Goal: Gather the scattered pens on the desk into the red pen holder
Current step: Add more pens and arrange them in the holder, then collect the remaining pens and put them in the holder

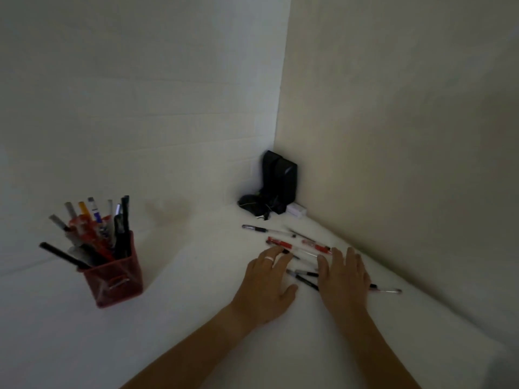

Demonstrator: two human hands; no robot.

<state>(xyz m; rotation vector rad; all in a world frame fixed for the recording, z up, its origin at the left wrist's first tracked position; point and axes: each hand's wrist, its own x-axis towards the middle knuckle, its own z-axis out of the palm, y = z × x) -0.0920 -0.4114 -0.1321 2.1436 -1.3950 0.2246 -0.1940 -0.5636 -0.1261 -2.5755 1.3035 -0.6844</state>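
Left hand (265, 284) and right hand (344, 279) are lying flat, fingers spread, gripping nothing, bracketing the scattered pens (283, 244) at far right of the desk (196, 318). Red pen holder (115, 279) is standing well left. Pens are likely light, stiff, prone to rolling; pinching mid-barrel looks best.

dim | soft blur | dark corners | wide-angle bending at edges

you find no text, label, brand or number you can read here. the pens (283, 244) on the desk (196, 318) and those in the red pen holder (115, 279) show only blurred colour, and the black box (279, 181) shows no lettering.
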